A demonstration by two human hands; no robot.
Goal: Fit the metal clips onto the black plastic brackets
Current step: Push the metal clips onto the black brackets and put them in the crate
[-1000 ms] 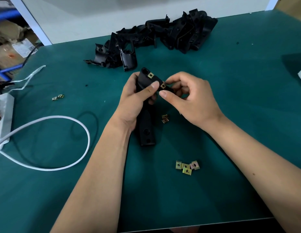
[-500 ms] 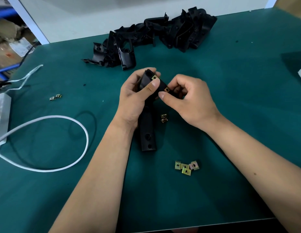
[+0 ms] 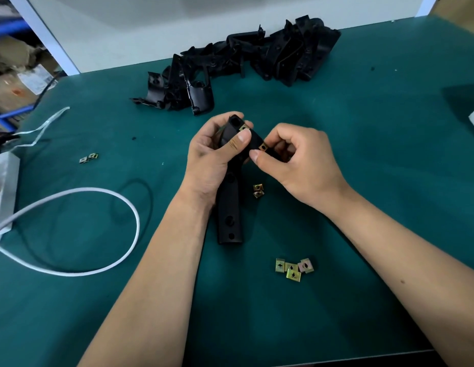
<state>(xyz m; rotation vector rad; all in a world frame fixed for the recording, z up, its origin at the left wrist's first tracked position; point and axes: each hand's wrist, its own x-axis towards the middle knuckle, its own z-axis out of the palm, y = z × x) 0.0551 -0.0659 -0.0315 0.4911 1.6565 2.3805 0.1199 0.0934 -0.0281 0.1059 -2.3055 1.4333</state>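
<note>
Above the middle of the green bench [image 3: 389, 154], the left hand [image 3: 209, 160] grips the upper end of a long black bracket [image 3: 229, 207], fingers curled round it, thumb pressed across the top face beside a clip already seated [image 3: 243, 127]; the bracket's lower end points toward the person, whether it touches the bench cannot be told; the right hand [image 3: 302, 165] pinches a second metal clip [image 3: 263, 147] between thumb and curled fingers at the bracket's edge; judged: bracket is rigid moulded plastic, light, smooth, best held near the working end as now so it cannot pivot; clip is small, springy sheet metal, probably sharp-edged and easy to drop, so take it by its flat faces and push square; spare clips [image 3: 294, 268] lie near on the bench, two more [image 3: 258, 190] just beside the bracket; unfitted brackets [image 3: 257, 62] piled at the far edge.
</note>
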